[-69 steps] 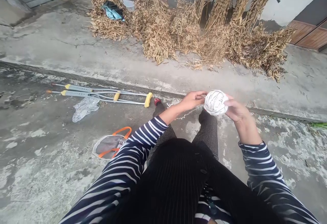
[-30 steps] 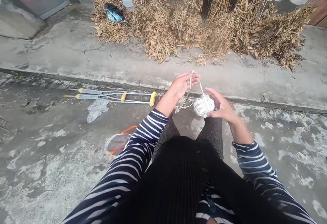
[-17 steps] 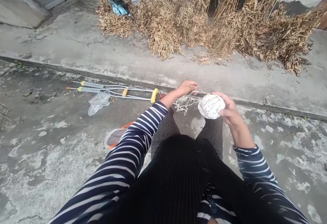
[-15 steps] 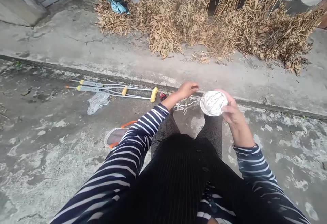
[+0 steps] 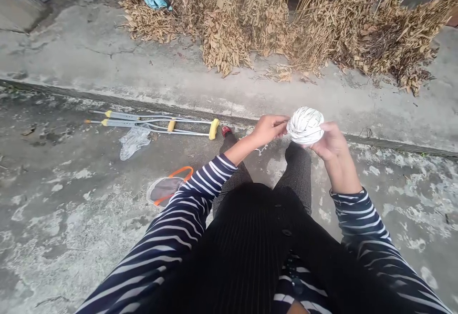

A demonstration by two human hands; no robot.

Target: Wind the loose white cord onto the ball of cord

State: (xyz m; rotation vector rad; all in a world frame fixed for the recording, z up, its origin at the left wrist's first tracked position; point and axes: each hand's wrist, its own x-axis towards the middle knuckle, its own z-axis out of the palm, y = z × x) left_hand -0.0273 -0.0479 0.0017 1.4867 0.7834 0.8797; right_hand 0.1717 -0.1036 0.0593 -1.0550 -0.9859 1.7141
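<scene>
A wound ball of white cord (image 5: 305, 125) with thin dark flecks is held up in front of my knees. My right hand (image 5: 332, 143) grips it from the right, thumb and fingers closed round its side. At the ball's left edge is my left hand (image 5: 269, 130), with fingers pinched together on the cord; the exact strand between the fingertips is hard to make out. A loose length of white cord (image 5: 262, 150) hangs or lies below my left hand, partly hidden behind it.
Crutches (image 5: 161, 125) lie on the ground at left beside a crumpled clear plastic bag (image 5: 133, 142). Nearer is a bag with orange handles (image 5: 165, 190). A raised concrete ledge (image 5: 171, 75) runs across, with dried plant bundles (image 5: 225, 37) leaning along the wall.
My left hand has moved right and now meets the ball's left side. My right hand has lifted the ball slightly up and to the right.
</scene>
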